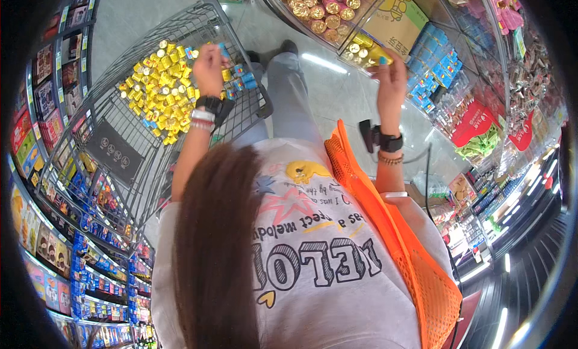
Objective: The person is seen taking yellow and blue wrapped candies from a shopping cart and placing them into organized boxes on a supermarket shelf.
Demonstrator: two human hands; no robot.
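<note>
My left hand [208, 71] hangs over a grey wire shopping cart [266, 106], its fingers curled. A small blue patch shows at its fingertips; whether it is a wrapped piece or a nail is unclear. In the cart lies a heap of yellow-wrapped candies [165, 89], with several blue-wrapped candies [246, 80] at the near right end. My right hand [392, 73] is bent at the edge of a clear-walled display bin, beside yellow-wrapped candies [354, 55]. A blue spot shows at its thumb tip. Blur hides whether it grips anything.
Gold-and-pink wrapped rolls [332, 8] fill the bin's far section. Blue packets [435, 55] and a cardboard box [393, 17] are at its right. Stocked shelves [45, 105] line the left side. A cable [428, 177] hangs by my right arm.
</note>
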